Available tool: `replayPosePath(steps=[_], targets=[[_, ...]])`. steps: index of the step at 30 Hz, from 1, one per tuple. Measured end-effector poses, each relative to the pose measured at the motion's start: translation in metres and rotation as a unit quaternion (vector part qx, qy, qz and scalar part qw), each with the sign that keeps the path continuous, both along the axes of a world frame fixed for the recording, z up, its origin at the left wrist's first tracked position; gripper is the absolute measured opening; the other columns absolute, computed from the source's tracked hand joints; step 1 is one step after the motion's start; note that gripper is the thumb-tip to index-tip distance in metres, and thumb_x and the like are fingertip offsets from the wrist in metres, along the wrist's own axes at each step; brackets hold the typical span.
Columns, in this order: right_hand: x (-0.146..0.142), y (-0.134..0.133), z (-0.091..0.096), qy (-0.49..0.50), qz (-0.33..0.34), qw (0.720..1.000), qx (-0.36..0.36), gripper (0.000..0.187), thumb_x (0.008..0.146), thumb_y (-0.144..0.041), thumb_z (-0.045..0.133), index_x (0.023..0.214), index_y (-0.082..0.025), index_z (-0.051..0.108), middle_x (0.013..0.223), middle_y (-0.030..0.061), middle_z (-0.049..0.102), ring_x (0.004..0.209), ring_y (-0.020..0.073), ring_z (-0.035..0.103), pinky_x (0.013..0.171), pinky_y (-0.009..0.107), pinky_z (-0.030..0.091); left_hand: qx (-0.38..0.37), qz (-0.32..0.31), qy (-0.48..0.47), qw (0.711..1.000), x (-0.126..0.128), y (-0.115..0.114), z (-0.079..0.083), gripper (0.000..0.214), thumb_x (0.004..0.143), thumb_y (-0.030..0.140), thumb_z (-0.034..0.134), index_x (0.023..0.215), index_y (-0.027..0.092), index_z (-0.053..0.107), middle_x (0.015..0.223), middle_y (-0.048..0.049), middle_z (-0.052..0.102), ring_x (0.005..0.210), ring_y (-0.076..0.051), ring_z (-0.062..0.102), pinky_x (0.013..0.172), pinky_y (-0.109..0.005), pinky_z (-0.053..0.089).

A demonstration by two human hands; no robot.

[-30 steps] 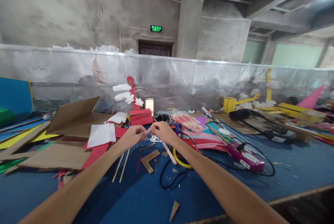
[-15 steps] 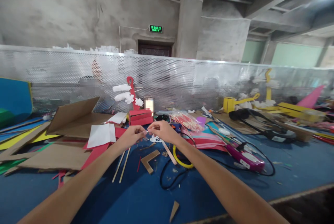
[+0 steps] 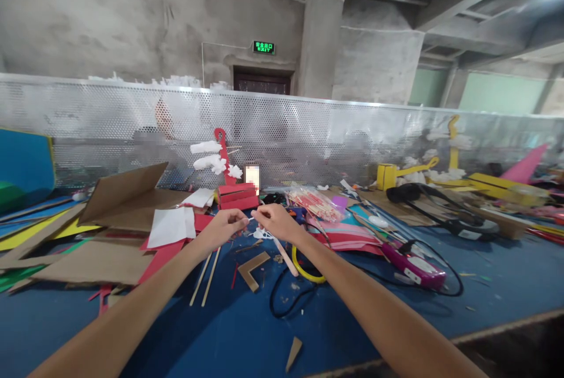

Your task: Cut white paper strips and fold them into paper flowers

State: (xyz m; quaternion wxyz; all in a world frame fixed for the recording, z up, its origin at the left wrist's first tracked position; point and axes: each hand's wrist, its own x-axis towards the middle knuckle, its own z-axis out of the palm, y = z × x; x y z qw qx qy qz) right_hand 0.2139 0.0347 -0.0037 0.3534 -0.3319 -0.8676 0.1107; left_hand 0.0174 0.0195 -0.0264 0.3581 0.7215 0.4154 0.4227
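My left hand [image 3: 224,226] and my right hand [image 3: 277,220] meet above the blue table [image 3: 247,331], fingertips pinched together on a small white piece [image 3: 251,219]. It is too small to tell what the piece is. Just below the hands lie a white cut-out scrap [image 3: 263,234] and a pale stick [image 3: 284,256]. A red cardboard model [image 3: 234,193] with white foam bits stands just behind the hands.
Brown cardboard sheets [image 3: 118,201] and white paper [image 3: 171,227] lie at the left. An L-shaped cardboard piece [image 3: 252,267], thin wooden sticks [image 3: 205,277], a black cable [image 3: 286,295], a yellow ring [image 3: 308,269] and a pink glue gun [image 3: 414,269] lie nearby. A perforated metal screen [image 3: 308,137] closes the back.
Both hands stayed together on the small white piece and shifted only slightly. The view has barely moved.
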Motion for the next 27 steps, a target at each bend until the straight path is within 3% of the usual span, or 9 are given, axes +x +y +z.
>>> replayPosePath(steps=[7,10,13,17,27], targets=[[0.001,0.000,0.001,-0.020,-0.005,0.999,-0.026,0.062,0.094,-0.046,0.035,0.044,-0.014,0.054,0.041,0.0008,0.052,0.044,0.0104,0.053,0.056,0.021,0.038,0.011,-0.012,0.013,1.000,0.003,-0.005,0.004,0.032,0.076,0.047,0.060,0.078,0.015,0.060,0.070,-0.0033,0.064,0.057,-0.013,0.056,0.056,-0.024,0.044],[0.001,-0.003,0.001,-0.007,0.019,1.000,-0.017,0.038,0.088,-0.044,0.050,0.070,-0.015,0.067,0.059,0.0008,0.064,0.053,0.0113,0.058,0.057,0.020,0.039,-0.002,-0.007,0.021,1.000,0.004,-0.009,0.007,0.032,0.074,0.048,0.061,0.073,0.015,0.060,0.067,-0.0024,0.063,0.056,-0.013,0.055,0.054,-0.023,0.042],[-0.001,-0.005,0.000,-0.002,0.043,0.999,-0.007,0.021,0.080,-0.036,0.062,0.091,-0.018,0.067,0.081,0.0020,0.070,0.068,0.0131,0.062,0.064,0.021,0.042,-0.020,0.001,0.021,1.000,0.004,-0.010,0.007,0.032,0.072,0.047,0.062,0.072,0.016,0.060,0.065,-0.0017,0.063,0.055,-0.013,0.054,0.052,-0.022,0.041],[-0.002,-0.005,-0.001,-0.006,0.036,0.999,-0.003,0.013,0.081,-0.029,0.061,0.087,-0.018,0.066,0.082,0.0028,0.069,0.072,0.0141,0.062,0.068,0.022,0.042,-0.010,0.004,0.014,1.000,0.002,-0.004,0.002,0.030,0.072,0.045,0.062,0.073,0.015,0.062,0.067,-0.0023,0.065,0.056,-0.013,0.055,0.054,-0.023,0.043],[-0.004,-0.002,-0.002,-0.012,0.014,1.000,0.019,0.007,0.082,-0.022,0.060,0.083,-0.017,0.065,0.073,-0.0004,0.066,0.064,0.0112,0.055,0.063,0.021,0.036,0.014,-0.014,0.021,1.000,0.000,0.002,-0.003,0.028,0.076,0.042,0.060,0.079,0.015,0.062,0.071,-0.0038,0.066,0.058,-0.014,0.058,0.057,-0.024,0.045]])
